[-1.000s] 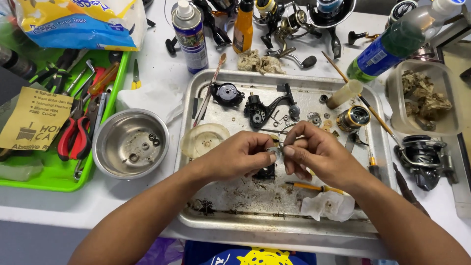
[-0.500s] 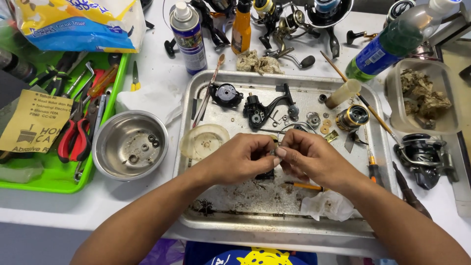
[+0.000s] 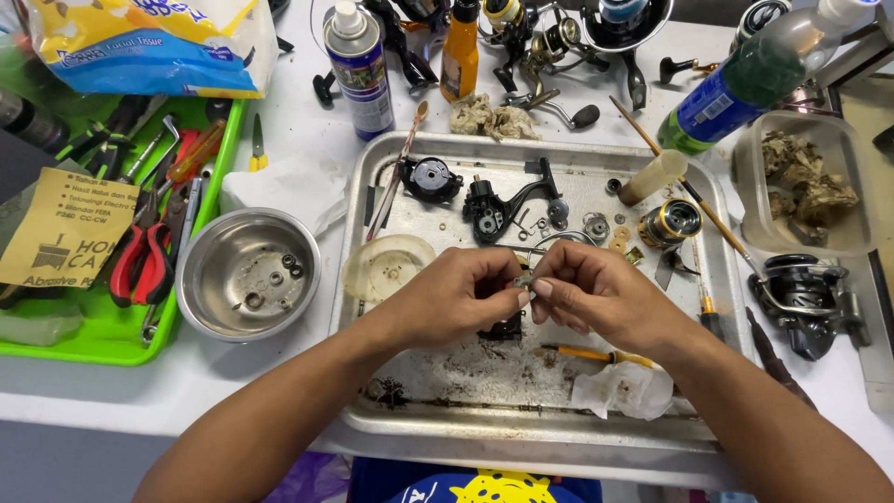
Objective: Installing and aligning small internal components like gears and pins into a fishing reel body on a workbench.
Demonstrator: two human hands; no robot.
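Both hands, left and right, pinched one tiny grey metal part between fingertips, over the grimy tray.

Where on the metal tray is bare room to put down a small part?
The tray has bare floor below the hands, between the dirt clump and the crumpled wipe, though grimy. The far half is crowded: black reel body, washers, gold spool.

Metal tray center; steel bowl left of it, tool tray further left. Spray can behind tray, plastic container right, reel before container.
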